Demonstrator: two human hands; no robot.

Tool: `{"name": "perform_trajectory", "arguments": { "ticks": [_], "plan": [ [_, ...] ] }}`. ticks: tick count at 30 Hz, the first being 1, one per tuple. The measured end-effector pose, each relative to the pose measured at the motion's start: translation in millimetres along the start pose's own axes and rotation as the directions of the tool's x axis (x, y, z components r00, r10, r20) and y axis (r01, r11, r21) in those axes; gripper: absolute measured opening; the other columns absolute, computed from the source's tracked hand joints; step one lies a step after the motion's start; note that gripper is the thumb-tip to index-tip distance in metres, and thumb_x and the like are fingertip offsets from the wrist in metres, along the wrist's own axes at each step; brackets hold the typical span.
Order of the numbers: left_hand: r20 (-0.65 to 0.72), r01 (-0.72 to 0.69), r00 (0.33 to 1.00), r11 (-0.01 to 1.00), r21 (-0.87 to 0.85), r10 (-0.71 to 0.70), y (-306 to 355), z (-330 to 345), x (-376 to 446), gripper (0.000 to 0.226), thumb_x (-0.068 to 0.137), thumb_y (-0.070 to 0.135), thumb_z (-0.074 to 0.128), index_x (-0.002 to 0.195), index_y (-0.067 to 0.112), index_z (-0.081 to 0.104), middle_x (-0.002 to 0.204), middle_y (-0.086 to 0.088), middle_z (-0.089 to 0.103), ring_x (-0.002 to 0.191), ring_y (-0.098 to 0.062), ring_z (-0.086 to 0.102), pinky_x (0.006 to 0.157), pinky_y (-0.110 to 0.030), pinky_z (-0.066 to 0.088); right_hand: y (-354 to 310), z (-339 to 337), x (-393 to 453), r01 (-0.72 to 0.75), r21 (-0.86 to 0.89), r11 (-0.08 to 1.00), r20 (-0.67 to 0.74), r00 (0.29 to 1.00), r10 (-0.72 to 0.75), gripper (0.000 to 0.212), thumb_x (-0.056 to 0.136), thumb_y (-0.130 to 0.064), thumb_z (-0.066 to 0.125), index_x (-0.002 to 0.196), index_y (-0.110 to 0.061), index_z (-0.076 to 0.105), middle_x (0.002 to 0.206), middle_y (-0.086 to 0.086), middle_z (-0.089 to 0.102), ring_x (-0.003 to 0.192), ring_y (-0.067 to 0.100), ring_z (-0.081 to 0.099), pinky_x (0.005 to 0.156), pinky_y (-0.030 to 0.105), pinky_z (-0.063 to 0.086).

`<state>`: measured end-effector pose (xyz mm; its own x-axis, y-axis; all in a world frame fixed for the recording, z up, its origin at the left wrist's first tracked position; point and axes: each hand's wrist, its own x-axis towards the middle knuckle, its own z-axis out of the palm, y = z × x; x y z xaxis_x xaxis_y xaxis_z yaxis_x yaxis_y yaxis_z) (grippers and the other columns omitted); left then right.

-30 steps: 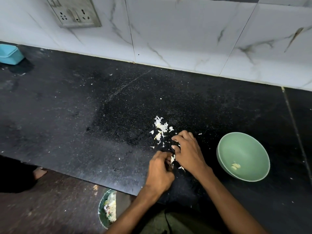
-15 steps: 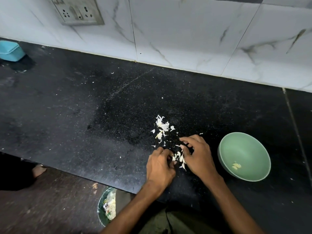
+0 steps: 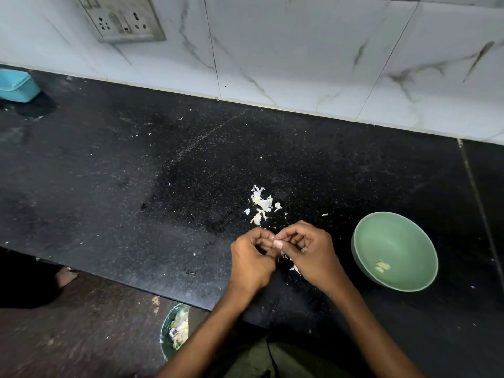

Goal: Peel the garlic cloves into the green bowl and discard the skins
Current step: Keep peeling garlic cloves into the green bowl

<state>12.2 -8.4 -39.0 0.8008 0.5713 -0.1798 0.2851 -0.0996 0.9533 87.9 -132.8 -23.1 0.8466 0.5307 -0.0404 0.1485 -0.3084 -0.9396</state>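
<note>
a garlic clove (image 3: 278,243) is pinched between the fingertips of both hands, held just above the near part of the black counter (image 3: 136,186). the left hand (image 3: 252,261) is curled, with its thumb and forefinger closed on the clove's left side; the right hand (image 3: 309,253) is curled in the same way, its fingertips meeting the clove from the right (only a small pale part of the clove is seen between the fingers). a few loose bits of skin (image 3: 296,268) are seen on the counter directly under the hands.

a small heap of white garlic skins (image 3: 261,204) is spread on the counter just beyond the hands, apart from them. the green bowl (image 3: 409,233) is set to the right of the right hand, near it but not touching, and a few peeled cloves (image 3: 382,267) are lying at its bottom.

below the counter's near edge, to the left of the left forearm, a waste bin (image 3: 166,328) holding pale scraps is partly seen on the floor. a blue container (image 3: 17,85) is placed at the far left of the counter, against the marbled wall tiles (image 3: 300,55), where a socket plate (image 3: 122,19) is mounted at the upper left.
</note>
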Motion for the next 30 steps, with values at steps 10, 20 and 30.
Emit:
{"name": "perform_trajectory", "arguments": {
  "ticks": [10,20,30],
  "plan": [
    [0.211,0.201,0.967,0.939,-0.279,-0.144,22.3,-13.3,7.2,0.018,0.077,-0.013,0.076,0.077,0.005,0.076,0.068,-0.010,0.072,0.058,-0.014,0.064,0.058,-0.023,0.052,-9.7,-11.0,3.4,-0.032,0.083,0.996,0.059,0.998,0.027,0.022,0.088,-0.011,0.079,0.093,-0.024,0.063,0.084,-0.008,0.063,0.080,0.009,0.059,0.078,0.029,0.055],
    [0.359,0.460,0.879,0.754,-0.470,-0.313,35.8,-5.0,9.6,0.018,0.096,-0.008,0.050,0.100,-0.003,0.067,0.070,-0.007,0.063,0.058,-0.009,0.057,0.055,-0.018,0.048,-22.1,-5.8,3.1,0.138,-0.083,0.987,0.028,0.990,-0.136,0.019,0.098,-0.016,0.067,0.100,-0.021,0.049,0.089,-0.014,0.055,0.081,0.011,0.055,0.074,0.026,0.048],
    [0.505,0.728,0.681,0.409,-0.551,-0.531,54.6,4.1,13.2,0.031,0.101,0.000,0.041,0.076,0.006,0.059,0.051,-0.001,0.053,0.039,-0.005,0.045,0.038,-0.014,0.036,-31.6,-6.0,5.5,0.147,-0.123,0.981,0.055,0.988,-0.141,0.020,0.101,-0.007,0.055,0.096,-0.021,0.041,0.090,-0.003,0.055,0.084,0.010,0.054,0.073,0.028,0.048]
  ]
}}
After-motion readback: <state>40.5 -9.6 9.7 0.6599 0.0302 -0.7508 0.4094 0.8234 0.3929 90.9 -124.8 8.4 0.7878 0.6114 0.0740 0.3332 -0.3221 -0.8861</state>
